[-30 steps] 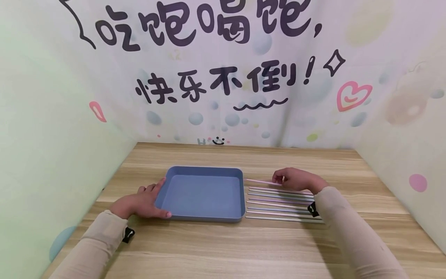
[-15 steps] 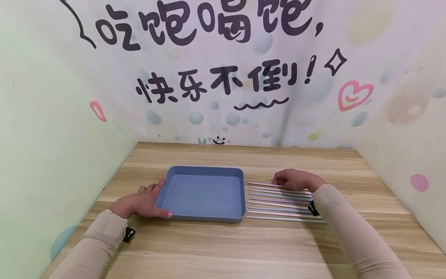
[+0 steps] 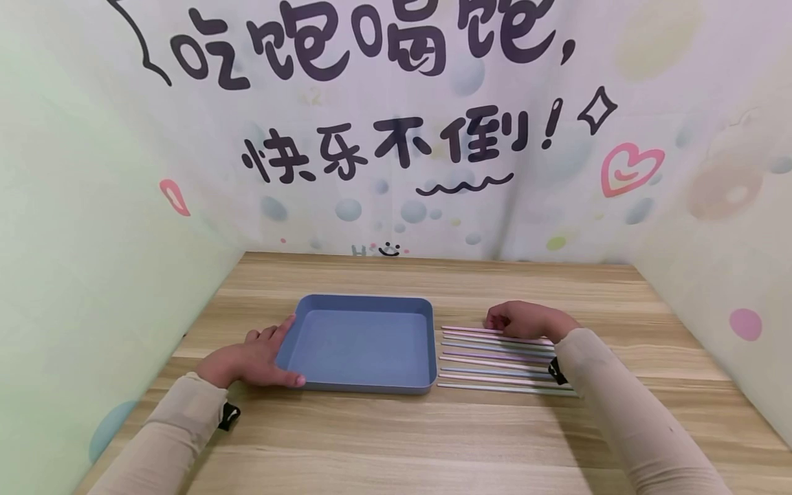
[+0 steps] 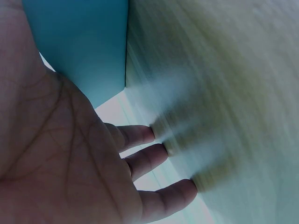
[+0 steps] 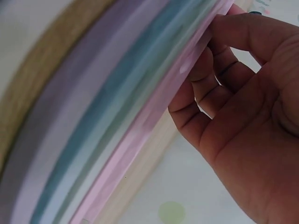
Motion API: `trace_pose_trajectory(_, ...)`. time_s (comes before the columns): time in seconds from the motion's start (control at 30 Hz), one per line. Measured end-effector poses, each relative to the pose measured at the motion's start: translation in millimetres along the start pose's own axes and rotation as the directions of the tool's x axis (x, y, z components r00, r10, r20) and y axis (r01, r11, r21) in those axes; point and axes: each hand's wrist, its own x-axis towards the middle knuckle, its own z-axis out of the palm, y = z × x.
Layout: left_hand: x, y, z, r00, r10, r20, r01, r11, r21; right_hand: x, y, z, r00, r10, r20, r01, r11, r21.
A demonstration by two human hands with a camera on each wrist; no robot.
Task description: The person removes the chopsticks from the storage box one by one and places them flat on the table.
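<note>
A blue-grey rectangular tray (image 3: 359, 347) lies flat on the table with nothing in it. My left hand (image 3: 256, 359) rests against its left side, thumb at the near corner and fingers spread fairly straight. In the left wrist view, three fingertips (image 4: 182, 189) touch the tabletop beside the tray wall. To the right of the tray, several pastel chopsticks (image 3: 476, 355) lie side by side, tips toward the tray. At the far side of this row, my right hand (image 3: 526, 320) pinches a pink chopstick (image 5: 145, 121) between thumb and fingers. My right hand and sleeve cover the chopsticks' right ends.
The wood-grain table (image 3: 371, 440) reaches back to a printed cloth wall (image 3: 346, 172). Pale side walls (image 3: 80, 240) close it in at left and right. A narrow gap separates the tray's right side from the chopstick tips.
The pink chopstick has come toward me, from slanting behind the row to lying level close beside it. My right hand moved slightly nearer with it. The left hand and tray stayed put.
</note>
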Motion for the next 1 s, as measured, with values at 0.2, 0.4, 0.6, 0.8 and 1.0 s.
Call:
trace_pose_trajectory(0.2,1.5,-0.6,0.8,1.0,0.0,-0.004,0.0,1.0,0.007,-1,1,0,1.0,0.017,-0.004,-0.017,1.0,0.002)
trace_pose_trajectory(0.4,2.2,-2.3,-0.6,1.0,-0.001,0.0,0.001,1.0,-0.008,-3,1,-2,0.999,0.001,-0.035,-0.002,0.999,-0.041)
trace_pose_trajectory(0.6,4.3,-9.2,2.1,1.0,0.009,0.012,-0.009,1.0,-0.004,-22,0,-7,0.983,-0.039,-0.179,0.019,0.993,-0.116)
trace_pose_trajectory(0.8,-4.4,-10.6,4.1,0.995,0.071,-0.077,-0.075,0.995,-0.058,-49,7,4,0.917,-0.081,-0.39,0.005,0.982,-0.19)
trace_pose_trajectory(1.0,-10.6,-13.6,4.8,0.941,0.126,-0.314,-0.128,0.992,0.012,-78,8,20,0.813,-0.037,-0.581,-0.093,0.977,-0.192)
